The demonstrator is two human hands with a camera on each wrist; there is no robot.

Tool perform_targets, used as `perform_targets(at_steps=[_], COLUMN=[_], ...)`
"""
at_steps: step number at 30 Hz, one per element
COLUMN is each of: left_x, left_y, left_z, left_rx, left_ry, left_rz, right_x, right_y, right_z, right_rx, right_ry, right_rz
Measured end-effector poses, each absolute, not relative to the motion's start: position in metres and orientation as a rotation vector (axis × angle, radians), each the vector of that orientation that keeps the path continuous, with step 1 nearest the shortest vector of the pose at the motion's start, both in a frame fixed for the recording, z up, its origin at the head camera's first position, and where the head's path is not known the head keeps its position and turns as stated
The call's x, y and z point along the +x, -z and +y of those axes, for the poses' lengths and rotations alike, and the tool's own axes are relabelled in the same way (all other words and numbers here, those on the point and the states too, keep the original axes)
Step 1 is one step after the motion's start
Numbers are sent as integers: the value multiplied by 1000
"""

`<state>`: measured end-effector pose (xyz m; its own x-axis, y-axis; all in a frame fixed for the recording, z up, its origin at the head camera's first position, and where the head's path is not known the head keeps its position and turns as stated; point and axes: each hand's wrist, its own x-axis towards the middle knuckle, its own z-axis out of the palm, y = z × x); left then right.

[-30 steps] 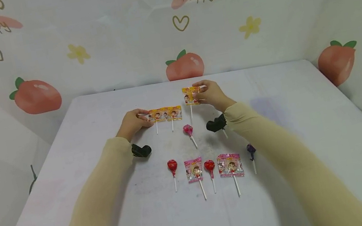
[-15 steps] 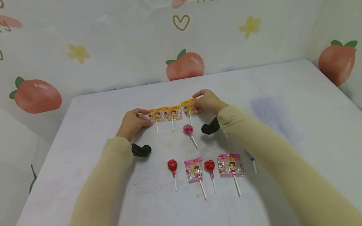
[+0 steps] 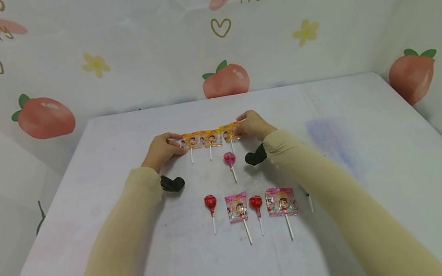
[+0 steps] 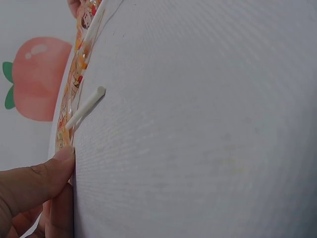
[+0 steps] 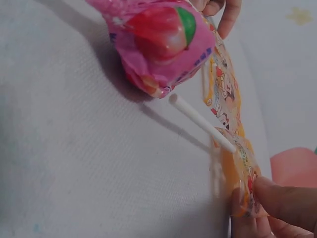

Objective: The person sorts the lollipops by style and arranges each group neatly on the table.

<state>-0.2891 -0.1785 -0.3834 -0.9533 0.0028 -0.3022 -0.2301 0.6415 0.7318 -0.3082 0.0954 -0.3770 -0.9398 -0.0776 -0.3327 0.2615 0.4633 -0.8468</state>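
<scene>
Three lollipops in flat yellow wrappers lie in a row near the far side of the table. My left hand point(image 3: 162, 149) pinches the outer edge of the left yellow lollipop point(image 3: 191, 141); the thumb point(image 4: 58, 163) shows on the wrapper in the left wrist view. Between the others sits the middle yellow lollipop point(image 3: 212, 138). My right hand point(image 3: 255, 125) pinches the right yellow lollipop point(image 3: 229, 132) by its wrapper, with its inner edge against the middle one. Just in front of it lies a round pink lollipop point(image 3: 229, 157), large in the right wrist view.
Closer in, a second row holds a red lollipop point(image 3: 210, 202), a pink-wrapped lollipop point(image 3: 238, 208), another red lollipop point(image 3: 256, 202) and another pink-wrapped one point(image 3: 281, 202). Beside them a white stick point(image 3: 310, 203) pokes out from under my right sleeve point(image 3: 320, 174).
My right hand has brought the right yellow lollipop down and left, up against the middle one. The round pink lollipop's stick has swung slightly left. My left hand has stayed put.
</scene>
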Motion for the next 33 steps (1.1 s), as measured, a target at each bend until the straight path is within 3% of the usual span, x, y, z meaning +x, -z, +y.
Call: perform_targets(at_steps=[33], left_x=[-288], left_y=[382], left_z=[-177], left_rx=[-191], left_ry=[-1188], left_rz=[2599], right_x=[-308], right_y=[372], right_z=[94], right_rx=[171], right_ry=[1156], right_rz=[2583])
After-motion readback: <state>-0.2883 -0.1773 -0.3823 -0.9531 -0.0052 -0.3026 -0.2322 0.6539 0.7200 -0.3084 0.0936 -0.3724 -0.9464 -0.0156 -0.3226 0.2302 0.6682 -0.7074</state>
